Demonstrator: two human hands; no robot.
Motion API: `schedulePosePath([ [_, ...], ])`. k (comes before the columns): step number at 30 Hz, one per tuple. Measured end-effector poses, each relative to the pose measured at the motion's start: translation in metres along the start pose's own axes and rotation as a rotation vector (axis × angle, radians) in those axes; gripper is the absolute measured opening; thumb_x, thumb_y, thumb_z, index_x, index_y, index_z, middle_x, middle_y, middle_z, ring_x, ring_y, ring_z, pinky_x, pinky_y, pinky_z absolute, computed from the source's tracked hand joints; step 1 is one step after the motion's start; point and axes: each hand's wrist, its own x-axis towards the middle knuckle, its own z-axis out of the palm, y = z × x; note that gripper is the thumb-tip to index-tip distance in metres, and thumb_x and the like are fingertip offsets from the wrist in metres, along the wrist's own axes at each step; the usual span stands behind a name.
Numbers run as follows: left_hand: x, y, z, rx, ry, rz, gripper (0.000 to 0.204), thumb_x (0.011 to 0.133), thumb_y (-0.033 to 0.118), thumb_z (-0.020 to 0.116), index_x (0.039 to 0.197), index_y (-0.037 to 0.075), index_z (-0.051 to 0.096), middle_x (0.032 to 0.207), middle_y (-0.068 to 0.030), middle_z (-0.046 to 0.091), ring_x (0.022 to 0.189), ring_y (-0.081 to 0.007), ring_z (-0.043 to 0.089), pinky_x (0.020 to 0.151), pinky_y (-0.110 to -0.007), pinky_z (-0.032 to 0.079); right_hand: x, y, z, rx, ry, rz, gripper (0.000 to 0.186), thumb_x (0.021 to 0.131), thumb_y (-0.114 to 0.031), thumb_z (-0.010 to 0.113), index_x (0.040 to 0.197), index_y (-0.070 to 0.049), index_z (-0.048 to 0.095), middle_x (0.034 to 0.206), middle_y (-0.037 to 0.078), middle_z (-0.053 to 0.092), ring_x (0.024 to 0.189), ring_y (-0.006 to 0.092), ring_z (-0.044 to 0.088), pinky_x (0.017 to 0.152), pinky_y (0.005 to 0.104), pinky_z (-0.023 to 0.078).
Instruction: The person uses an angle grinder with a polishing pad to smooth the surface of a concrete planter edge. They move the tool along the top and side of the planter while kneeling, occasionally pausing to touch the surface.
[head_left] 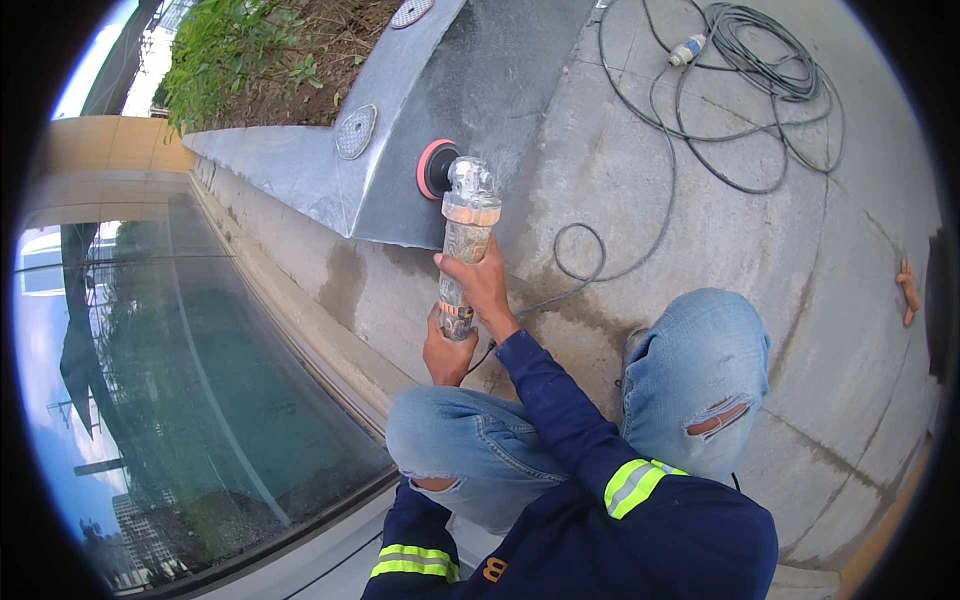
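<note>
1. Crouching on the concrete paving (pixel 760 200), the person holds a dust-coated angle grinder (pixel 462 240) upright in front of their knees, both hands wrapped around its body.
2. The right hand (pixel 482 285) has its grip closed around the middle of the grinder, fingers curled over the housing.
3. The left hand (pixel 446 352) has its grip closed around the lower end of the grinder, just below the right hand and touching it.
4. The grinder's red-rimmed disc (pixel 435 168) is pressed against the sloping grey face of a metal planter edge (pixel 400 190), which shows scuffed, dusty patches around the contact point.
5. A grey power cord (pixel 575 262) runs from the base of the tool, loops once on the paving, and leads to a loose coil of cable (pixel 760 70) with a plug (pixel 686 50) well apart at the top right.
6. Round metal covers (pixel 354 131) sit on the planter edge, beside soil and green plants (pixel 230 50).
7. A glass panel (pixel 200 400) lies to the person's left.
8. The person wears torn blue jeans (pixel 690 370) and a navy jacket with reflective stripes (pixel 632 486).
</note>
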Motion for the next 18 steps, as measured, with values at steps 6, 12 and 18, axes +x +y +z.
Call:
schedulePosePath([
  [6, 0.009, 0.038, 0.000, 0.097, -0.079, -0.062, 0.082, 0.077, 0.019, 0.086, 0.151, 0.004, 0.055, 0.126, -0.0189, 0.074, 0.115, -0.0332, 0.073, 0.101, -0.042, 0.054, 0.026, -0.002, -0.014, 0.107, 0.080, 0.097, 0.060, 0.082, -0.014, 0.088, 0.130, 0.001, 0.053, 0.112, 0.011, 0.067, 0.094, 0.0191, 0.069, 0.083, 0.0365, 0.058],
  [12, -0.001, 0.003, 0.008, 0.030, -0.147, -0.021, 0.094, 0.079, 0.031, 0.090, 0.157, 0.006, 0.044, 0.130, -0.0267, 0.072, 0.121, -0.0421, 0.071, 0.103, -0.048, 0.053, 0.014, 0.015, -0.019, 0.021, 0.071, 0.059, 0.063, 0.079, -0.016, 0.090, 0.128, 0.002, 0.055, 0.110, 0.014, 0.070, 0.096, 0.0224, 0.071, 0.085, 0.0381, 0.058],
  [18, 0.044, 0.046, -0.061, 0.028, -0.605, 0.113, 0.111, 0.077, 0.043, 0.095, 0.163, 0.001, 0.039, 0.140, -0.0276, 0.067, 0.131, -0.0389, 0.066, 0.109, -0.048, 0.051, 0.054, -0.023, -0.004, -0.030, 0.017, -0.171, 0.063, 0.079, -0.018, 0.089, 0.128, 0.003, 0.055, 0.111, 0.015, 0.071, 0.097, 0.0234, 0.070, 0.087, 0.0384, 0.058],
])
